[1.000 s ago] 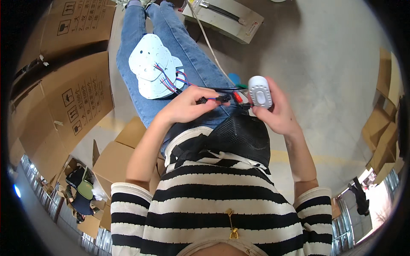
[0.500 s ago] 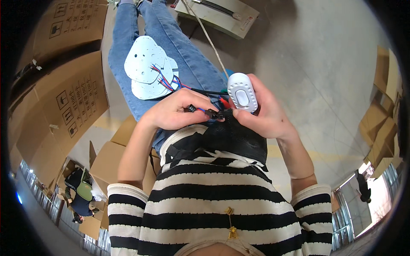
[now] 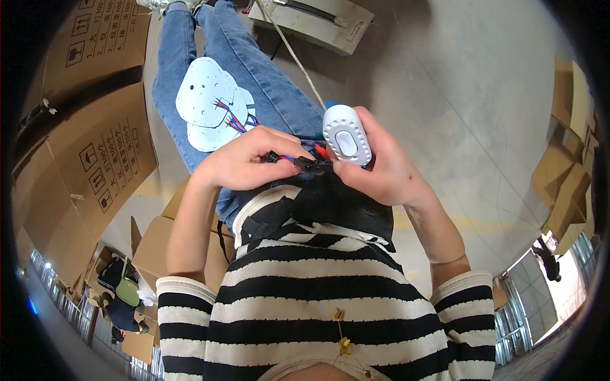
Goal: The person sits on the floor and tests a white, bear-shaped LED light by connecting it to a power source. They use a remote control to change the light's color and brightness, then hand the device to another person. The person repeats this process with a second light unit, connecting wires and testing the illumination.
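My left hand pinches a black plug connector on thin red and blue wires. Another small black connector sticks up between its fingers. With my right hand I grip a white oval device, with a raised oval in its middle and a beaded rim. The thumb and fingers of that hand also pinch a black connector, end to end with the left one; how deeply they fit together is hard to see. White boards with red, blue and black wires lie stacked on my thigh.
Large printed cartons stand at the left, with an open carton beside me. A pale metal box with a dark handle is on the floor ahead. Flattened cardboard leans at the right. A person is far off at the right.
The two black connectors have come closer and now line up end to end. Both hands keep their holds, and the whole view has shifted slightly.
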`<action>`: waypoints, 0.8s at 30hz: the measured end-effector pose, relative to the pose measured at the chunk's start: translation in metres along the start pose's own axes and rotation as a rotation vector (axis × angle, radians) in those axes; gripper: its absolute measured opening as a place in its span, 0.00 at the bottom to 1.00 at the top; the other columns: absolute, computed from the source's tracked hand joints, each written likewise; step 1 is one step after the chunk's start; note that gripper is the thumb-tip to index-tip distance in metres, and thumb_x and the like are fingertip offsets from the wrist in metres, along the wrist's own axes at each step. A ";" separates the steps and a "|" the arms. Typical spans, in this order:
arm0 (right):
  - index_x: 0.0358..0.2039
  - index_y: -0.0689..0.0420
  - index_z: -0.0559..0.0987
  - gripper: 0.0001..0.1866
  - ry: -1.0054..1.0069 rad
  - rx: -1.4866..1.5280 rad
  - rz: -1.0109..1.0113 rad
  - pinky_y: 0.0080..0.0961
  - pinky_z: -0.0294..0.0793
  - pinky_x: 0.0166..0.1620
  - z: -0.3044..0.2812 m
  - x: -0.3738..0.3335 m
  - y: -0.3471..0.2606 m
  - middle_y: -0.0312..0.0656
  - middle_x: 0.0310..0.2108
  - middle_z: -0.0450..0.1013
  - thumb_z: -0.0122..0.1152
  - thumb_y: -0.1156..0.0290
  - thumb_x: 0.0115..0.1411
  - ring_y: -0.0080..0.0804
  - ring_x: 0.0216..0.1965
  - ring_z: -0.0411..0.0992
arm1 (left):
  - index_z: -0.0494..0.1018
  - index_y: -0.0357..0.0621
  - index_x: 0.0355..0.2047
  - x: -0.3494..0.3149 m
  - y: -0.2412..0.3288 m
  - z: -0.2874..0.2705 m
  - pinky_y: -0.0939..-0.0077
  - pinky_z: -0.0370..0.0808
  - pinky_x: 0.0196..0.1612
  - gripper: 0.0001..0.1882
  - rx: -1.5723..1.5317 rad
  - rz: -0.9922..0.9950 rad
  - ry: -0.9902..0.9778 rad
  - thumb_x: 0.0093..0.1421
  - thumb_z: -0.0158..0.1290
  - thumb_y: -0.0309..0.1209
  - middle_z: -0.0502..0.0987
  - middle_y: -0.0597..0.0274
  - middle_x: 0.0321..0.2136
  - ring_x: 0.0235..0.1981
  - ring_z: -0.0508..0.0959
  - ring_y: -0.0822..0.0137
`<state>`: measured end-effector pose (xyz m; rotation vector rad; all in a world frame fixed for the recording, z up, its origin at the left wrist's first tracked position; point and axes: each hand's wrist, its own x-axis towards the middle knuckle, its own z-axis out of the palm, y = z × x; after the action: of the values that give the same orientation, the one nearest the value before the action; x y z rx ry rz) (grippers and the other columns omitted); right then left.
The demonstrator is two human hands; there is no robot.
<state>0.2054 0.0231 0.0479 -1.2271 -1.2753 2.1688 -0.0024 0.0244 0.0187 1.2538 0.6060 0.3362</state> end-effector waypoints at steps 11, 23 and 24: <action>0.39 0.62 0.61 0.21 0.094 -0.131 -0.030 0.21 0.63 0.36 0.003 0.002 0.005 0.42 0.31 0.64 0.49 0.74 0.42 0.26 0.33 0.63 | 0.68 0.34 0.31 0.003 0.004 0.002 0.78 0.65 0.28 0.10 0.057 -0.050 0.075 0.49 0.45 0.26 0.71 0.54 0.24 0.24 0.69 0.65; 0.38 0.59 0.63 0.20 0.169 -0.123 0.105 0.17 0.61 0.36 -0.017 -0.040 -0.004 0.34 0.29 0.63 0.51 0.76 0.41 0.20 0.31 0.62 | 0.69 0.31 0.32 -0.090 0.050 -0.061 0.88 0.51 0.18 0.16 -0.145 0.064 0.984 0.55 0.40 0.34 0.60 0.71 0.12 0.15 0.57 0.81; 0.38 0.58 0.63 0.20 0.180 -0.163 0.087 0.17 0.62 0.35 -0.017 -0.041 0.001 0.34 0.28 0.63 0.51 0.76 0.41 0.20 0.30 0.62 | 0.69 0.31 0.32 -0.097 0.061 -0.062 0.88 0.51 0.18 0.15 -0.002 0.020 1.006 0.55 0.40 0.33 0.60 0.71 0.12 0.15 0.57 0.81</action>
<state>0.2424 0.0045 0.0638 -1.5308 -1.3662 1.9901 -0.1114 0.0379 0.0890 1.0310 1.4379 1.0039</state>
